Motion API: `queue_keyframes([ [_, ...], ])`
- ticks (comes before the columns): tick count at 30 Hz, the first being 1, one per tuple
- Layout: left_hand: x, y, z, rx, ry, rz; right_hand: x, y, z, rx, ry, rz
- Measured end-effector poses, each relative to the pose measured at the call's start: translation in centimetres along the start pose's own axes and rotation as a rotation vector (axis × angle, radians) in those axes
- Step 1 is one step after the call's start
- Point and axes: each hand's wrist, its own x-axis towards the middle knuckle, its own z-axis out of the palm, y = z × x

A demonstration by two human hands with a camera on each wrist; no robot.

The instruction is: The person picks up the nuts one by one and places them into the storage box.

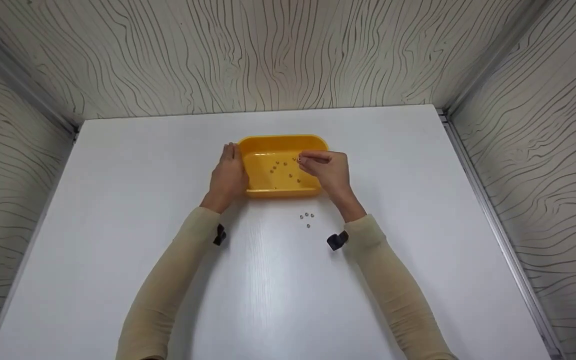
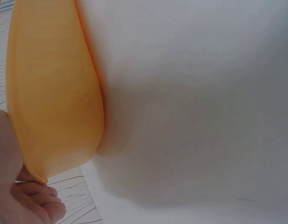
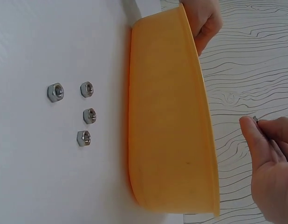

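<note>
A yellow plastic tray (image 1: 283, 192) stands on the white table, with several small metal nuts (image 1: 285, 164) scattered over its floor. My left hand (image 1: 229, 172) holds the tray's left end; in the left wrist view its fingers (image 2: 39, 198) curl at the rim corner. Above the tray's right side, my right hand (image 1: 329, 170) pinches one hex nut (image 3: 256, 119) between thumb and fingertips. That nut is mostly covered by the fingers. In front of the tray, several loose hex nuts (image 3: 89, 115) lie on the table, close to one another.
The white table (image 1: 268, 300) extends around the tray on every side. Wood-grain patterned panels (image 1: 268, 55) rise behind it and at both sides. Dark wrist cameras (image 1: 337, 241) are strapped over the beige sleeves.
</note>
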Motion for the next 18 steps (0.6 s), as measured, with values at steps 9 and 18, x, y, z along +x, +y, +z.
queue_keyframes([
  [9, -0.1, 0.1, 0.2, 0.013, 0.003, -0.007, 1.6, -0.1, 0.8, -0.075, 0.080, 0.036],
  [18, 0.0, 0.1, 0.1, 0.007, 0.005, -0.009, 2.1, -0.5, 1.0, -0.084, 0.116, 0.033],
])
